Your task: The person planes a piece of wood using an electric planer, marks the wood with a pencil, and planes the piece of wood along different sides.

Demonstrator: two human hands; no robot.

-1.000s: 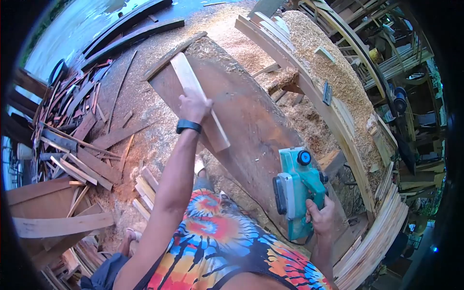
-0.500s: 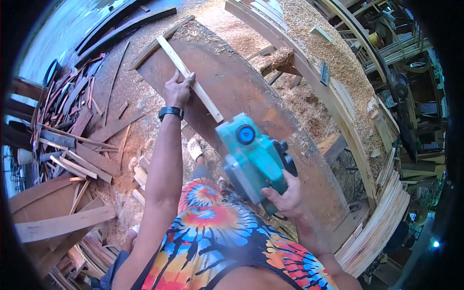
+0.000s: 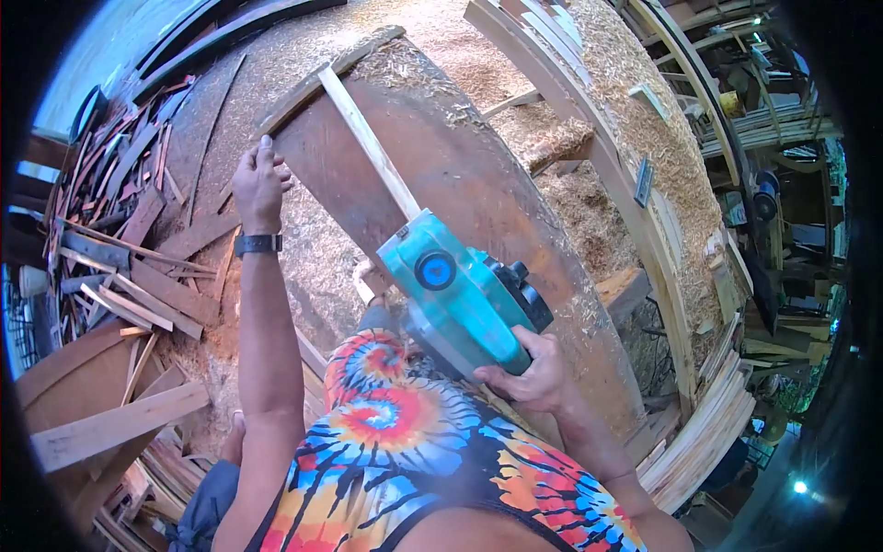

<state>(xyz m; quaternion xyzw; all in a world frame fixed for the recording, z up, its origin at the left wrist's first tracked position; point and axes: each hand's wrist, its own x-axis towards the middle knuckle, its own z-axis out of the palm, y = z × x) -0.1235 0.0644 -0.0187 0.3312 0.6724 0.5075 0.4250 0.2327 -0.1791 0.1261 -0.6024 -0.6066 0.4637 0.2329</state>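
Note:
A green power planer [image 3: 460,294] with a blue knob is held by its handle in my right hand [image 3: 529,368]. Its front end is at the near end of a narrow pale wood strip [image 3: 368,138]. The strip stands on its narrow edge on a brown board [image 3: 441,166], its far end at the wooden crosspiece [image 3: 322,83]. My left hand [image 3: 260,189], with a dark watch at the wrist, is raised left of the board, off the strip. Its fingers are partly apart and hold nothing.
Scrap wood [image 3: 138,193] is piled at the left. A long curved beam [image 3: 607,166] and heaped shavings [image 3: 625,83] lie to the right. Stacked planks [image 3: 704,442] sit at the lower right. A foot [image 3: 366,281] shows beside the board's left edge.
My left hand has let go of the strip and moved left. The planer in my right hand has come from the right to the strip's near end. The strip has been turned onto its narrow edge.

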